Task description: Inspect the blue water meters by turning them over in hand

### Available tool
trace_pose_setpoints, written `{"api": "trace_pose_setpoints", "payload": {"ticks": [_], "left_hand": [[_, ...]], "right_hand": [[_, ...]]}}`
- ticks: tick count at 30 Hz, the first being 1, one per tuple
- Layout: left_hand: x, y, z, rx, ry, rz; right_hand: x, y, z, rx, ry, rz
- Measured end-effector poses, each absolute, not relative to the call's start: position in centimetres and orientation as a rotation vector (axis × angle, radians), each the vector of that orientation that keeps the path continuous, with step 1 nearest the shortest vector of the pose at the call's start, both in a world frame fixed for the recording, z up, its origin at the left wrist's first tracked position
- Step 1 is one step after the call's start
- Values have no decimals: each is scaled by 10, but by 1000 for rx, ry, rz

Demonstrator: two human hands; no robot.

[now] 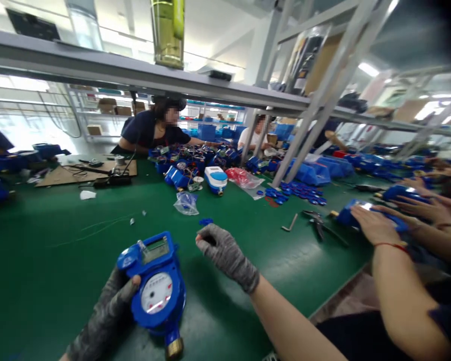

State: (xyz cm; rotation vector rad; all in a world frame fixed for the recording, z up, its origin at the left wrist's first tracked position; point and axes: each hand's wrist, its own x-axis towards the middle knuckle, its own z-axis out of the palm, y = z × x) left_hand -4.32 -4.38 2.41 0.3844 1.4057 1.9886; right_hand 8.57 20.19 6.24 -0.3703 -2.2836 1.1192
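- Blue water meter: lies at about 7 o'clock on the green table, dial face up, small display window toward the far side, brass threaded end pointing to 6 o'clock.
- Left hand: in a grey knit glove, curled around the meter's left flank, thumb resting on the rim beside the dial; fingers closed on the body.
- Right hand: gloved likewise, just right of the meter at 5 o'clock and clear of it, fingers loosely bunched, thumb and forefinger drawn together; whether they pinch anything small cannot be told.
- Handling, as judged: metal fitting and solid casing suggest a heavy, rigid piece; glossy plastic looks slippery; the dial window and display are the fragile parts. Best held by the sides of the body or the brass end, not by the face.
- Surface: green matting, flat, littered at 12 o'clock with a clear plastic bag, a white-and-blue meter, and blue caps.
- Tools: pliers at 2 o'clock.
- Room: workshop with metal racking overhead; co-workers seated across at 12 o'clock, another person's bare hands on blue parts at 3 o'clock.
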Motion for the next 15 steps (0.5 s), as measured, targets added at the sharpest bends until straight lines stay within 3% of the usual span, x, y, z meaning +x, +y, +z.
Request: {"api": "trace_pose_setpoints", "payload": {"ticks": [6, 15], "left_hand": [[-36, -38, 34, 485, 1308, 1971], [-31, -32, 42, 557, 1352, 1986]], "right_hand": [[97, 139, 89, -193, -2423, 1097], [85, 143, 113, -358, -2753, 741]]}}
